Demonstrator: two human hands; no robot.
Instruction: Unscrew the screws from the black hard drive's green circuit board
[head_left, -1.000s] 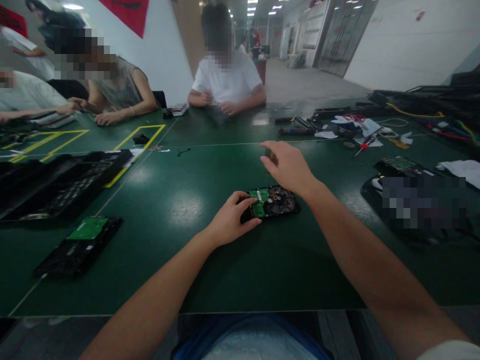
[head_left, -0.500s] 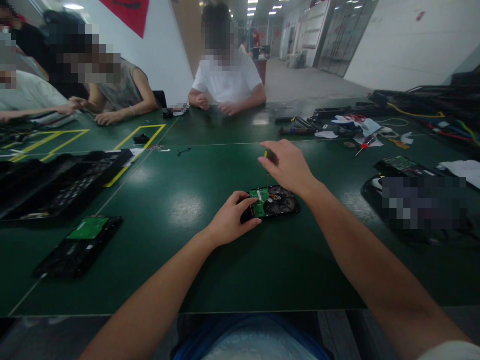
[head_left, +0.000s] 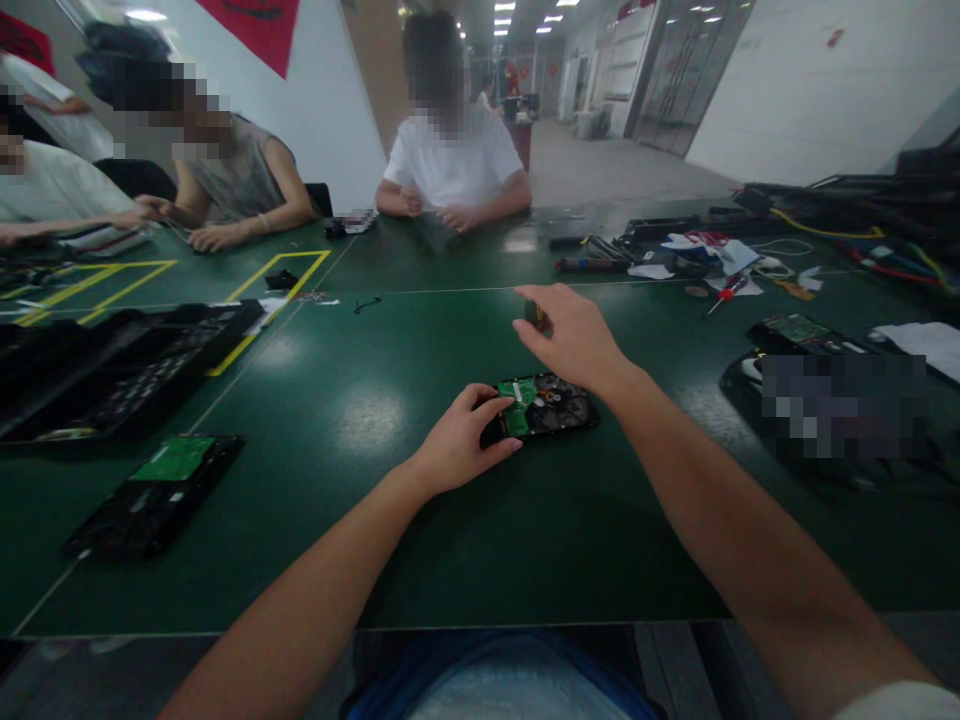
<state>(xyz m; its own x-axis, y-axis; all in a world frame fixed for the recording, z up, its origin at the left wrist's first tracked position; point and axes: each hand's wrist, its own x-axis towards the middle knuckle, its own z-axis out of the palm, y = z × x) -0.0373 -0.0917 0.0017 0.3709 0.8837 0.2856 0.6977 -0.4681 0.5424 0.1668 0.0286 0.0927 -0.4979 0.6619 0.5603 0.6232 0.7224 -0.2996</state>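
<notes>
Lying flat, hard drive beneath left fingers

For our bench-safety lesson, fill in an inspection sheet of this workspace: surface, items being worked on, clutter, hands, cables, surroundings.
Surface: green tabletop, marked with yellow lines.
Work items: hard drive lying flat, green board showing; handheld tool with some yellow on it, mostly hidden.
Clutter: second drive and black casing at left; red-handled screwdriver near scraps on the right.
Hands: left hand holds the hard drive's left end; right hand grips the handheld tool above it.
Cables: yellow cable on the dark pile, far right.
Surroundings: person in a white shirt seated opposite; others at left.
</notes>
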